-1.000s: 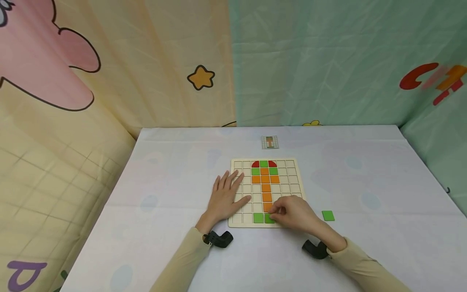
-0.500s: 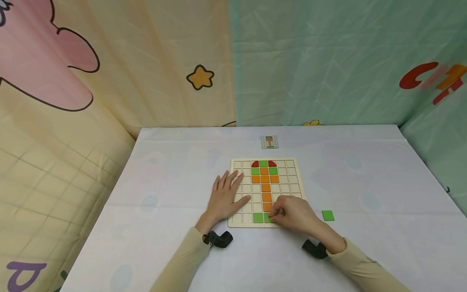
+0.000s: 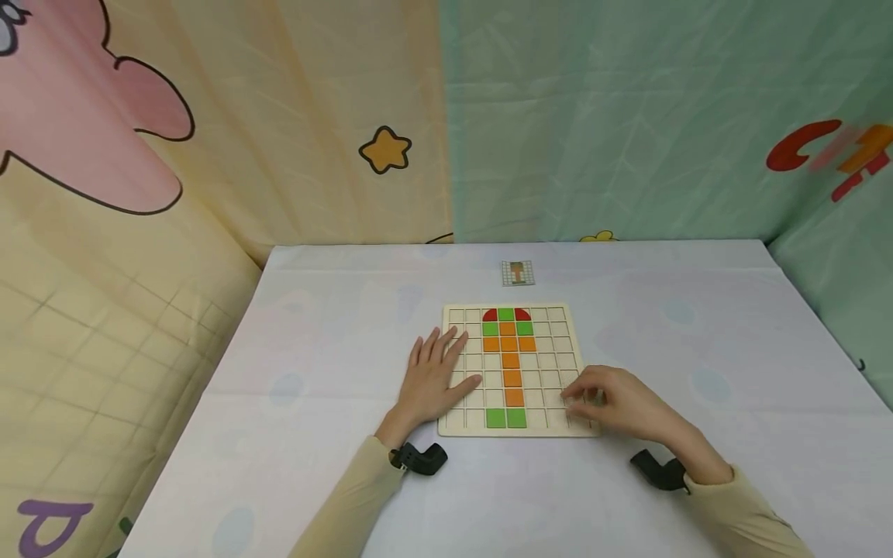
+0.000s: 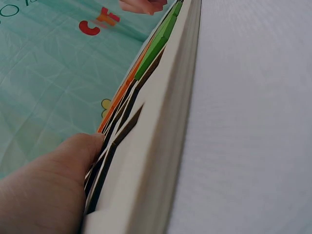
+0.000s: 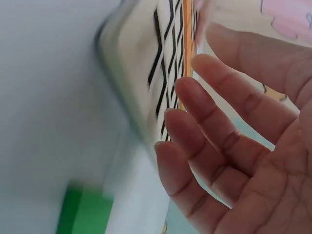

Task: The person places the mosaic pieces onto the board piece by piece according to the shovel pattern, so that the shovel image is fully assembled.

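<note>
My left hand [image 3: 429, 380] rests flat on the left side of a cream grid board [image 3: 551, 422], fingers spread. Its thumb [image 4: 73, 156] lies along the board in the left wrist view. Square tiles fill some cells: an orange column [image 3: 512, 378], green tiles [image 3: 516, 418] in the bottom row and red rounded pieces [image 3: 490, 315] at the top. My right hand [image 3: 621, 399] hovers over the board's lower right corner, fingers loosely bent and holding nothing. A loose green tile [image 5: 85, 212] lies off the board in the right wrist view; from the head view the right hand hides it.
A small card [image 3: 518, 273] with a gridded picture lies beyond the board. The white cloth-covered table [image 3: 335, 325] reaches back to printed curtains [image 3: 600, 116]. A black wrist camera [image 3: 422, 459] sits on the left wrist, another [image 3: 659, 470] on the right.
My right hand has let go of the second green tile in the bottom row and moved right, covering the loose green tile in the head view. The left hand stays in place.
</note>
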{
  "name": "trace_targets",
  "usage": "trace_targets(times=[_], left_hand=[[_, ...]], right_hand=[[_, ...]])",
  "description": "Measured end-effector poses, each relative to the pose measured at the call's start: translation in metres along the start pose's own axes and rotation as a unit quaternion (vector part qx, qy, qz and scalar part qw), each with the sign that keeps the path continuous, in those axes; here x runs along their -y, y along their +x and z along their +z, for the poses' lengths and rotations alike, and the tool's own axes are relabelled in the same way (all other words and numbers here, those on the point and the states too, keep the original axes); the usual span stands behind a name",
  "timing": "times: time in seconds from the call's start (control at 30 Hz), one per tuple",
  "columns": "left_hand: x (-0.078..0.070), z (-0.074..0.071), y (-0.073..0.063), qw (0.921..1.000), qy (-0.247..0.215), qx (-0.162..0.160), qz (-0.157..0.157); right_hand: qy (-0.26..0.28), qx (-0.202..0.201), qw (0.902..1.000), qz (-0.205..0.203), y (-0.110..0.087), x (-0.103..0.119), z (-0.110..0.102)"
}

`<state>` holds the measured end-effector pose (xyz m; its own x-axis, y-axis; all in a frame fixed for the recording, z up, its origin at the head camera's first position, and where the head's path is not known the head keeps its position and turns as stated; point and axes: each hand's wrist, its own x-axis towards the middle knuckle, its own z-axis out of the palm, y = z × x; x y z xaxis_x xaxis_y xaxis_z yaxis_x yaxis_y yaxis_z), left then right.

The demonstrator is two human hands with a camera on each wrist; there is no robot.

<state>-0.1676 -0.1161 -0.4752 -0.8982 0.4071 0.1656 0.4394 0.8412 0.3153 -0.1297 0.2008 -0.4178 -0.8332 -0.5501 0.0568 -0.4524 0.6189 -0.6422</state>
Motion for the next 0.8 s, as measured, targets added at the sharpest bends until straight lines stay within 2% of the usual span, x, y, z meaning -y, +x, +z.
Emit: trace_targets(times=[0.2, 0.43, 0.67, 0.8], left_hand=[[0.0, -0.001, 0.0, 1.0, 0.002, 0.004, -0.004], [0.001, 0.0, 0.0, 1.0, 0.005, 0.0, -0.003], [0.001, 0.0, 0.0, 0.9999, 0.003, 0.01, -0.005], [0.0, 0.0, -0.001, 1.0, 0.003, 0.004, -0.003]], right_hand=[[-0.024, 0.0, 0.9995, 0.022, -0.022, -0.021, -0.023], [-0.068, 0.001, 0.9966, 0.047, -0.036, -0.037, -0.033], [-0.044, 0.027, 0.9975, 0.048, -0.045, -0.044, -0.036], [-0.029, 0.039, 0.9978, 0.045, -0.045, -0.046, -0.036]])
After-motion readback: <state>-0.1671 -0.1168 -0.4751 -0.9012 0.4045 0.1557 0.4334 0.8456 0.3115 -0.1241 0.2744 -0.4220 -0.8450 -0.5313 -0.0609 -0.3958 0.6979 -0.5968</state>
